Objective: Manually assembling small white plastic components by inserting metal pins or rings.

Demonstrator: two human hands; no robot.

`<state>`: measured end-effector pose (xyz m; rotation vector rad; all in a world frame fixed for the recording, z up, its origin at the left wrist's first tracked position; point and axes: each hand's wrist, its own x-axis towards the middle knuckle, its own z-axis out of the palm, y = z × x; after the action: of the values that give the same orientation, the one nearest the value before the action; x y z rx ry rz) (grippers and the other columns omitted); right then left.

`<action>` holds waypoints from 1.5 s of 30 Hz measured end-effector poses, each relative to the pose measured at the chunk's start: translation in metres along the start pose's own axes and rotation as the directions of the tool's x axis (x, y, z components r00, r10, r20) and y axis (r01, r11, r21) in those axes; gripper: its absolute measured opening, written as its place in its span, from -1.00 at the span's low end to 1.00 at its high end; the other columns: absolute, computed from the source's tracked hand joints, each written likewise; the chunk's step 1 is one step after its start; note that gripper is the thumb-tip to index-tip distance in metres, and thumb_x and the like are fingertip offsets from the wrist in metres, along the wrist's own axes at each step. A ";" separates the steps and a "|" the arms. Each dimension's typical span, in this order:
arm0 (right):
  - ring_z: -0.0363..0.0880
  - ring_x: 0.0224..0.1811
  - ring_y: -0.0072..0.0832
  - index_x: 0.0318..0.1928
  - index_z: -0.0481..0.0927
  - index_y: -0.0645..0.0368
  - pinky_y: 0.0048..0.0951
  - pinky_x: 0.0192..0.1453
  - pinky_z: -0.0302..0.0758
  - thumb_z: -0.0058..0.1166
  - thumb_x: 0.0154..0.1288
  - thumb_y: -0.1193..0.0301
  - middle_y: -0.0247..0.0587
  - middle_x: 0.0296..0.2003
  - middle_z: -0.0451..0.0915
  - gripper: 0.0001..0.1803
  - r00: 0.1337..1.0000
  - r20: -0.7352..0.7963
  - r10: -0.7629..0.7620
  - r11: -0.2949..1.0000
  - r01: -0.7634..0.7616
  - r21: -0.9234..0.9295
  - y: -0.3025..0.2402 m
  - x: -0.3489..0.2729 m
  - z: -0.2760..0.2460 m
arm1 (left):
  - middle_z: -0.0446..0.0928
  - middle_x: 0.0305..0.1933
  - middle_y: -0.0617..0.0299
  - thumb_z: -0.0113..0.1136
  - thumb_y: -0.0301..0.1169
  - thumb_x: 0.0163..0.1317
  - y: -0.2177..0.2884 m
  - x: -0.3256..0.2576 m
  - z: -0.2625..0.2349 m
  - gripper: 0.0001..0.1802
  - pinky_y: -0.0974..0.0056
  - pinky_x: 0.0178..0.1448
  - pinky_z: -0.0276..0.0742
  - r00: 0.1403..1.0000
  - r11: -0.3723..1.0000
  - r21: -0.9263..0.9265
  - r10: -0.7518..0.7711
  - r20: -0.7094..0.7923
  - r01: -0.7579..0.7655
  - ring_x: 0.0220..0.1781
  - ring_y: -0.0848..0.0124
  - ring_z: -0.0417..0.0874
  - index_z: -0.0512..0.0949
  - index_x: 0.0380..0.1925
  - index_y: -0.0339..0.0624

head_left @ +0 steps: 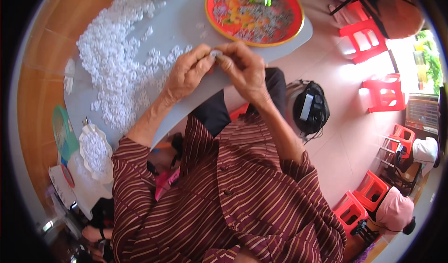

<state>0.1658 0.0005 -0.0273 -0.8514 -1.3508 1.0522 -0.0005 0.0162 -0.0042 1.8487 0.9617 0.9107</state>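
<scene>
My left hand [189, 70] and my right hand [245, 70] meet over the near edge of the grey table [184, 11]. Both have thumb and fingers pinched on a small white ring-shaped piece [215, 53], partly covered by the fingertips. To the left spreads a big heap of similar white pieces [109, 53], with a looser scatter [156, 60] reaching toward my left hand. Just beyond my right hand lies a round red tray [210, 12] with a gold rim. Many small grey, metallic-looking bits cover its patterned bottom.
At the left stand a scalloped white dish [109, 147] of small white pieces and a green basket [63, 131]. On the floor to the right is a black round object [317, 107], perhaps a fan. Red stools [364, 39] line the right side; other people sit around.
</scene>
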 end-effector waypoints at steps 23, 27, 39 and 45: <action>0.47 -0.60 -0.60 -0.36 0.62 0.33 -0.53 -0.48 0.42 0.04 0.18 0.41 -0.25 -0.62 0.55 -0.79 0.982 0.105 -0.159 0.841 0.190 -0.506 -0.031 0.220 0.003 | 0.38 -0.27 0.07 0.13 -0.60 0.01 -0.002 -0.007 0.026 -0.85 0.17 0.02 0.38 0.887 0.860 0.221 0.437 0.148 -0.460 -0.11 0.09 0.42 0.40 -0.40 -0.24; 0.53 -0.56 -0.58 -0.37 0.63 0.30 -0.50 -0.44 0.46 0.04 0.16 0.40 -0.19 -0.61 0.59 -0.80 0.960 0.271 0.072 0.821 0.098 -0.563 -0.032 0.171 0.023 | 0.38 -0.27 0.05 0.14 -0.58 0.02 -0.014 -0.013 0.003 -0.86 0.16 -0.01 0.39 0.957 0.886 0.363 0.283 0.070 -0.289 -0.13 0.08 0.43 0.41 -0.39 -0.27; 0.52 -0.34 -0.24 -0.62 0.57 0.17 -0.21 -0.15 0.33 0.04 0.01 0.41 -0.13 -0.58 0.55 -0.84 0.615 0.768 0.177 -0.059 0.786 -0.615 -0.031 0.127 0.022 | 0.42 -0.33 0.05 0.11 -0.66 0.02 -0.021 0.000 -0.036 -0.85 0.14 -0.06 0.41 0.929 0.801 0.562 0.341 -0.142 -0.208 -0.16 0.06 0.45 0.43 -0.37 -0.32; 0.51 -0.36 -0.25 -0.65 0.54 0.19 -0.13 -0.11 0.28 0.00 0.02 0.40 -0.09 -0.63 0.50 -0.80 0.619 0.783 0.063 -0.084 0.785 -0.614 -0.021 0.125 0.025 | 0.43 -0.35 0.05 0.06 -0.65 0.05 -0.016 0.002 -0.040 -0.89 0.16 -0.07 0.40 0.918 0.817 0.549 0.338 -0.209 -0.177 -0.19 0.09 0.45 0.42 -0.38 -0.32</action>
<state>0.1345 0.1087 0.0361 -0.8792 -2.8520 -0.5393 -0.0378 0.0370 -0.0031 2.3961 1.2532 1.2097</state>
